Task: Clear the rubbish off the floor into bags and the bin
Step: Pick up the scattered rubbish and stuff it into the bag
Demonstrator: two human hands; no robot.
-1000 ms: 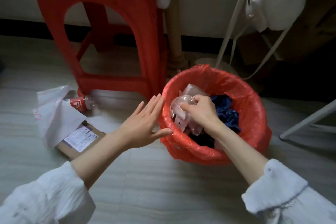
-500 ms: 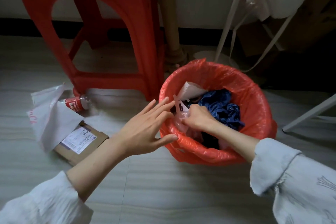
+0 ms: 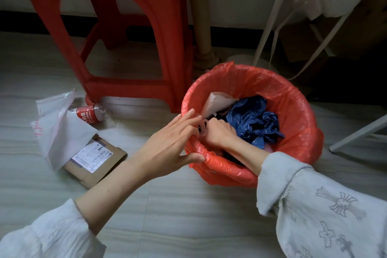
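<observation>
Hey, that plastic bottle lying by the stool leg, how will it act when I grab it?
The bottle lies on its side, so a nudge would probably roll it. It looks clear and empty, so likely light and a bit crushable. The red label may give better grip than the bare plastic.

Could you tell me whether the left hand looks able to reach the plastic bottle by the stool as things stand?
Probably yes: the left hand is open at the bin rim, and only bare floor separates it from the bottle.
</observation>
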